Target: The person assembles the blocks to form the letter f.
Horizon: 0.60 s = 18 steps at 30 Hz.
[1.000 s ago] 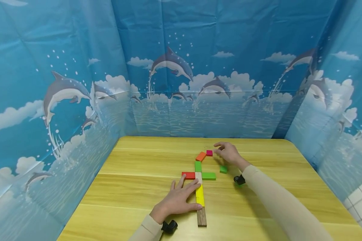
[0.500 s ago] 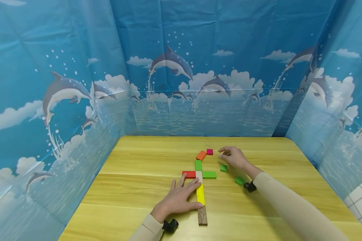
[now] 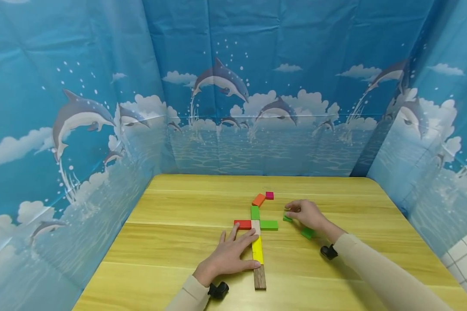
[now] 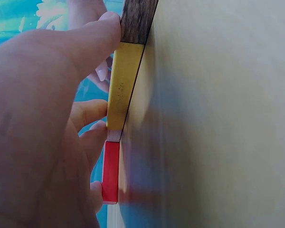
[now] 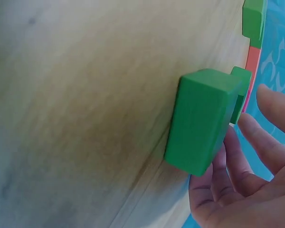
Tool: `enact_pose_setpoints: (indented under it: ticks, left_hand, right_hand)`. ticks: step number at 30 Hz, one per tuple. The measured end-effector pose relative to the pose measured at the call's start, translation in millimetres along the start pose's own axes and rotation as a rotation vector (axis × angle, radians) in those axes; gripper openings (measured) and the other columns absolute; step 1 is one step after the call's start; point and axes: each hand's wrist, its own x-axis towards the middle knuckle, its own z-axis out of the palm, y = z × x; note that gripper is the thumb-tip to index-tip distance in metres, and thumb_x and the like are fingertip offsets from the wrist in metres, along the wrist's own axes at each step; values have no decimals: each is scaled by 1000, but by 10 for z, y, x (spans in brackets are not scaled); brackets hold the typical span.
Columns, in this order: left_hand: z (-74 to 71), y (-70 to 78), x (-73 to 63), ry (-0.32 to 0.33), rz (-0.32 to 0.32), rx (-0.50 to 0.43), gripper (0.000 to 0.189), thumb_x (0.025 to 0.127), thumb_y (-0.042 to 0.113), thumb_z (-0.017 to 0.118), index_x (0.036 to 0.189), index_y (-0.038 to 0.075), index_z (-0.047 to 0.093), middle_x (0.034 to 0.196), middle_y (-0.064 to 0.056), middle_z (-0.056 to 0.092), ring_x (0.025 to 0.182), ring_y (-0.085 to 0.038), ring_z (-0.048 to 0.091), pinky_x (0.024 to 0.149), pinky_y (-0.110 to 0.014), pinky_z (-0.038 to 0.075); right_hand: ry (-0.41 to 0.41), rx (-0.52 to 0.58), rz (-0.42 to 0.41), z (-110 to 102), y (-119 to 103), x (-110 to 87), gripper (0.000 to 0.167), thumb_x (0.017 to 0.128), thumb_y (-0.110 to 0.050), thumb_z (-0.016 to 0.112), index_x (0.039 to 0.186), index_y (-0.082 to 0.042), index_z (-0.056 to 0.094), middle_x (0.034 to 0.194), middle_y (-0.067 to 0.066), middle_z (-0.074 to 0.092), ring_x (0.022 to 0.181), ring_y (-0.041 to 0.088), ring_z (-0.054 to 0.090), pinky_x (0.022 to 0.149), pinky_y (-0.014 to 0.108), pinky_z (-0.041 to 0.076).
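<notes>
My left hand (image 3: pixel 230 255) lies spread over a column of blocks. Its fingertips touch the red block (image 3: pixel 243 224) and the pale wooden block (image 3: pixel 255 224), while the thumb rests where the yellow block (image 3: pixel 257 250) meets the dark brown block (image 3: pixel 260 278). My right hand (image 3: pixel 308 214) reaches over a small green block (image 3: pixel 286 218), its thumb and forefinger apart. In the right wrist view a fingertip is right at the edge of that small green block (image 5: pixel 241 92). A larger green block (image 3: pixel 307 233) lies under the right wrist.
Beyond the pale block lie a green block (image 3: pixel 254 212), a tilted orange block (image 3: pixel 258 200) and a small magenta block (image 3: pixel 270 195). Another green block (image 3: pixel 269 225) extends rightward from the column. A dolphin-print curtain (image 3: pixel 257 142) stands behind the wooden table (image 3: pixel 159 259).
My right hand has moved away from the magenta block, first rightward, then nearer to me over the small green block. The left hand has stayed on the column.
</notes>
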Motion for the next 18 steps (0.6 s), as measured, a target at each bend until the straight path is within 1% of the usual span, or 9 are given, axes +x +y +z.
enact_pose_setpoints:
  ticks: [4, 7, 12, 18]
  left_hand:
    - [-12, -15, -19, 3, -6, 8, 82, 92, 74, 49, 160, 33, 30, 166, 16, 18, 153, -35, -4, 112, -73, 0]
    - [-8, -20, -35, 4, -14, 6, 82, 92, 74, 50, 159, 32, 31, 166, 16, 18, 153, -34, -4, 112, -73, 0]
    - [1, -5, -28, 8, -6, 2, 81, 92, 73, 50, 159, 32, 32, 166, 15, 19, 153, -34, -4, 112, -72, -1]
    - [3, 16, -6, -2, -1, 7, 81, 92, 73, 51, 159, 32, 31, 166, 15, 19, 153, -34, -4, 112, -72, 0]
  right_hand:
    - [-8, 9, -14, 25, -32, -6, 35, 97, -27, 70, 127, -8, 70, 118, 9, 67, 104, 25, 62, 82, 46, 53]
    - [-13, -8, -43, 39, -50, -11, 34, 96, -25, 71, 125, -7, 71, 116, 8, 66, 100, 24, 61, 81, 45, 53]
    - [8, -26, -42, 51, -55, -31, 30, 95, -21, 72, 122, -8, 73, 111, 6, 66, 94, 20, 60, 77, 42, 52]
    - [11, 4, -17, 54, -29, -69, 27, 95, -21, 73, 118, -9, 72, 109, 5, 67, 92, 20, 60, 76, 40, 52]
